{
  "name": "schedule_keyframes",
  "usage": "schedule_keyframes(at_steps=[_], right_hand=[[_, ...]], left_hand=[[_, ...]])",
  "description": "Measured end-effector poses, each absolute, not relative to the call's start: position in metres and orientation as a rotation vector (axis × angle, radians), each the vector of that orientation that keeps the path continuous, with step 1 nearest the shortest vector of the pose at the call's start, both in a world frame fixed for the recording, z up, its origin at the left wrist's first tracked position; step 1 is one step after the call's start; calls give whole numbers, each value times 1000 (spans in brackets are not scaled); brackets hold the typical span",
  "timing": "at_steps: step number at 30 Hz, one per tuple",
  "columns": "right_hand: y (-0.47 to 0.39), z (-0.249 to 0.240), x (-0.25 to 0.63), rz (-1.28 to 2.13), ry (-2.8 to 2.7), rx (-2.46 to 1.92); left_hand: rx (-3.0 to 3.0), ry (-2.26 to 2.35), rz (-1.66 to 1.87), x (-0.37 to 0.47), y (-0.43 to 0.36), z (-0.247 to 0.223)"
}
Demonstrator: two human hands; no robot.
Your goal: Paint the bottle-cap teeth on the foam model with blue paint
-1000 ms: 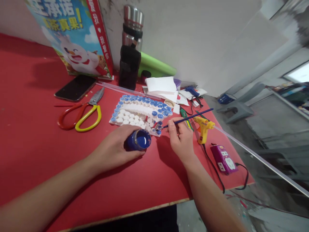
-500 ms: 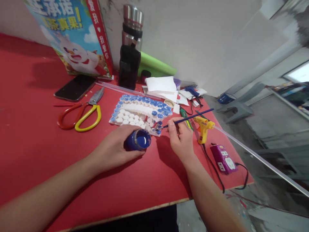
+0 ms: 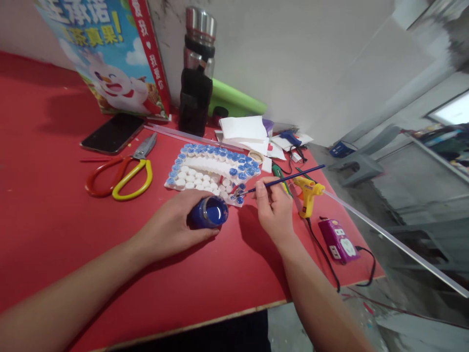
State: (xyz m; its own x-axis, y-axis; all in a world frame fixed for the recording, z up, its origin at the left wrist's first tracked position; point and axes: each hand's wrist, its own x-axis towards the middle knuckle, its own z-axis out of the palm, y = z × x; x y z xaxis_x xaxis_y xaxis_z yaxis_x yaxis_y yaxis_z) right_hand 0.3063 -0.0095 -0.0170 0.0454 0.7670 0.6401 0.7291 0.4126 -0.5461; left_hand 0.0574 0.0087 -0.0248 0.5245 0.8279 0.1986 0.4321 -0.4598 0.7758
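My left hand is wrapped round a small jar of blue paint, its open mouth tipped toward me. In my right hand is a thin dark blue paintbrush, pinched between thumb and fingers. The brush tip meets the near right corner of a white panel covered with small round white pieces. Blue paint coats the pieces along its far, left and right edges, while those in the middle and near left are white. Part of the panel's near edge is hidden behind my left hand and the jar.
Left of the panel lie scissors and a phone. Behind stand a printed bag, a steel bottle and white paper pieces. To the right are a yellow glue gun with a long glue stick and a purple power box.
Almost nothing differs. The whole view has shifted very slightly, and both hands keep the same hold, with the brush tip at the same corner of the panel.
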Motion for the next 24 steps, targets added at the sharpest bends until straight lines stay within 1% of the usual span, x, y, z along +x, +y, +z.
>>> schedule_keyframes(at_steps=[24], right_hand=[[-8, -19, 306, 66, -1683, -1332]], left_hand=[[2090, 1032, 735, 57, 8, -25]])
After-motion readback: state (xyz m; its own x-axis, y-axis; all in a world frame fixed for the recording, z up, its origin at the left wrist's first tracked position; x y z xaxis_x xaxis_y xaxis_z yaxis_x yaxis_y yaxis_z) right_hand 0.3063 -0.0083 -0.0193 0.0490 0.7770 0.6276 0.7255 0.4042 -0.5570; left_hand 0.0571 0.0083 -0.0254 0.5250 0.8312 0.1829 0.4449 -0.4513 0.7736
